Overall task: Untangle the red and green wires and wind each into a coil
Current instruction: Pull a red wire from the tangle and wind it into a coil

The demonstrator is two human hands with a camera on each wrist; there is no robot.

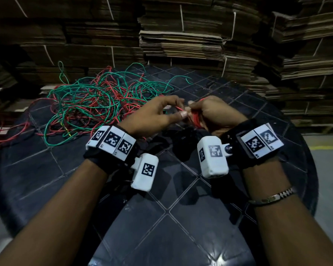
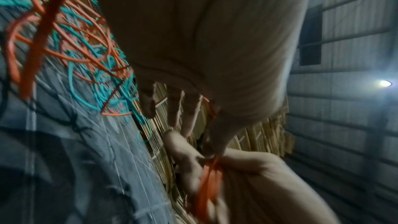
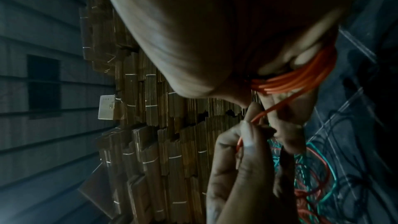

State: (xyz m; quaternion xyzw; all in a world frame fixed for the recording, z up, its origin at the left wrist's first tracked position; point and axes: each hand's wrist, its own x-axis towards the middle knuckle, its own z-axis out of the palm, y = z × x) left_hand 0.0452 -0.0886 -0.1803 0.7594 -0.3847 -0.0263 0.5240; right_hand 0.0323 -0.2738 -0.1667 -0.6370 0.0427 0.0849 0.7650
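Note:
A tangle of red and green wires [image 1: 96, 98] lies on the far left of the dark round table [image 1: 181, 217]. My right hand [image 1: 210, 114] grips a small coil of red wire [image 1: 196, 119], whose orange-red loops [image 3: 301, 77] pass round its fingers. My left hand [image 1: 161, 114] pinches a single red strand [image 1: 179, 109] between thumb and fingers, just left of the coil. That strand [image 3: 277, 106] runs from the coil to the left fingers. The loose heap [image 2: 71, 43] shows behind the left hand in the left wrist view.
Tall stacks of flattened cardboard [image 1: 181, 35] wall in the far side and the right of the table. Some red wire [image 1: 6, 135] trails off the table's left edge. Grey floor [image 1: 327, 160] shows at the right.

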